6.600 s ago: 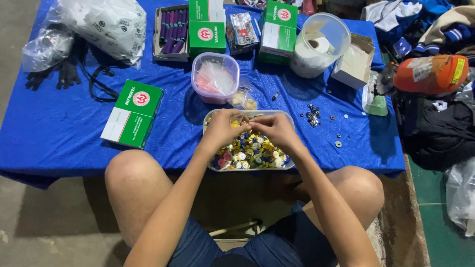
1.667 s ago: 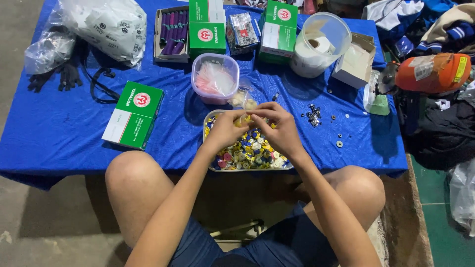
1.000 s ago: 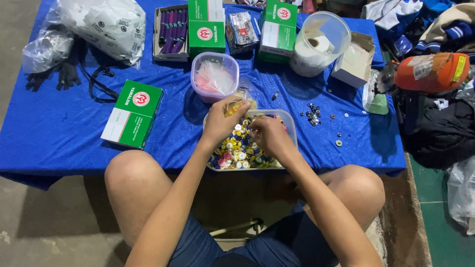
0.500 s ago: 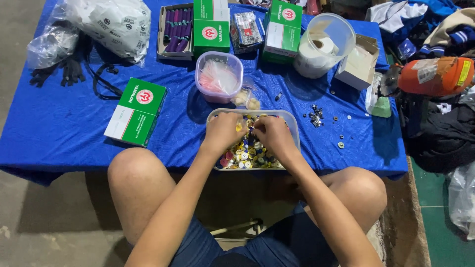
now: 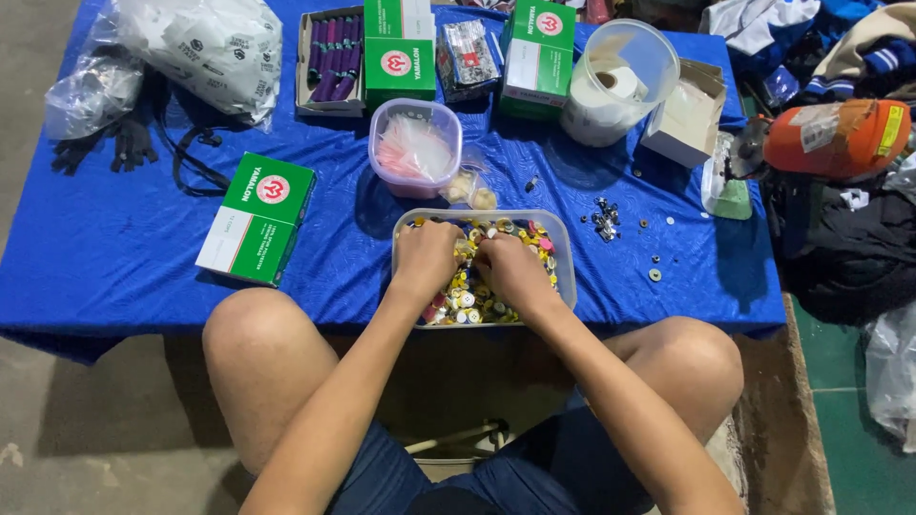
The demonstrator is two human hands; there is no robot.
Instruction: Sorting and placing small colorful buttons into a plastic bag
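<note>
Both hands, left [image 5: 426,256] and right [image 5: 512,269], dig into the clear tray [image 5: 565,250] of small colourful pieces [image 5: 465,298] at frame centre; grip hidden, tray looks mostly full.

Green-and-white boxes [image 5: 256,219], round pink tub [image 5: 416,148], tape rolls in clear tub [image 5: 618,81] (upper right), black gloves [image 5: 114,146]

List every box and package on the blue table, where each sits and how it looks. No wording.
Green and white carton: left of the tray, lying flat.
Second green and white carton: far edge, centre.
Third green and white carton: far edge, right of centre.
Open box of purple sticks: far left-centre.
Open plain cardboard box: far right.
</note>
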